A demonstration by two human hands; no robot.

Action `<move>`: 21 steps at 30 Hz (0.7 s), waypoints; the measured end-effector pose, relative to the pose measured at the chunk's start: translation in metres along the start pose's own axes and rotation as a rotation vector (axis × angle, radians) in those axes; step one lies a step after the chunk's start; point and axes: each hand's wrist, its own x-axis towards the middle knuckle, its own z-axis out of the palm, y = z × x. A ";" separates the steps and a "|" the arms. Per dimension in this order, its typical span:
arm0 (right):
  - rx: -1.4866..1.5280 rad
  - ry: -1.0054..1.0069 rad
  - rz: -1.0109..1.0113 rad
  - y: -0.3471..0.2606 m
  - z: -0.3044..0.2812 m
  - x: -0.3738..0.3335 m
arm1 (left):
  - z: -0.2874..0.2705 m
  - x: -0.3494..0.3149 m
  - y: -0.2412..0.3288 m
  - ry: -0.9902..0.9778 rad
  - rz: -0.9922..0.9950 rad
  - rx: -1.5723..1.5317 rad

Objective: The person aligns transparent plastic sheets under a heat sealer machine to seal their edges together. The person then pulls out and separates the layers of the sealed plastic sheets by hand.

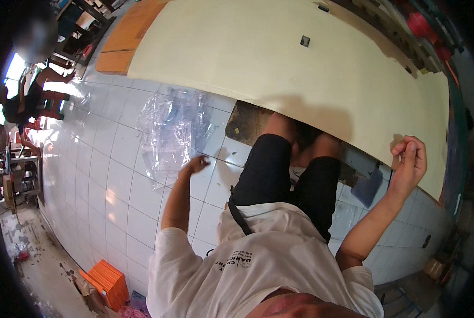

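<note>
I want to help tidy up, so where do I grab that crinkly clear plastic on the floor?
Pinch a wrinkled fold on the right edge of the clear plastic, coming from above beside the left hand. It lies low and crumpled on the floor tiles, so a fold probably gives the best hold.

Workshop-like room: 1 long worktable [221, 53], clear plastic [170, 135] on tiled floor [101, 164].

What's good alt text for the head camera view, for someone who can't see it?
A person's curled right hand is at the near edge of a long cream tabletop; their left hand is over a white tiled floor near crumpled clear plastic. They sit in a white shirt and dark shorts.
</note>
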 end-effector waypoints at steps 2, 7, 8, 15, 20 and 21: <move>0.065 -0.012 0.020 -0.004 0.005 0.001 | 0.051 -0.045 -0.066 0.011 -0.089 0.028; 0.031 0.017 0.021 0.006 -0.015 -0.001 | 0.119 -0.151 -0.163 0.031 -0.417 -0.441; -0.065 -0.036 -0.021 0.004 -0.013 -0.005 | 0.131 -0.154 -0.127 0.024 -0.680 -0.857; 0.327 0.040 -0.206 0.001 -0.019 0.004 | 0.111 -0.213 -0.123 0.735 -0.809 -1.239; 0.442 -0.032 -0.016 0.006 -0.037 0.008 | 0.096 -0.127 -0.070 0.387 -0.538 -0.926; 0.441 -0.030 -0.011 0.008 -0.037 0.010 | 0.097 -0.107 -0.046 0.399 -0.401 -0.761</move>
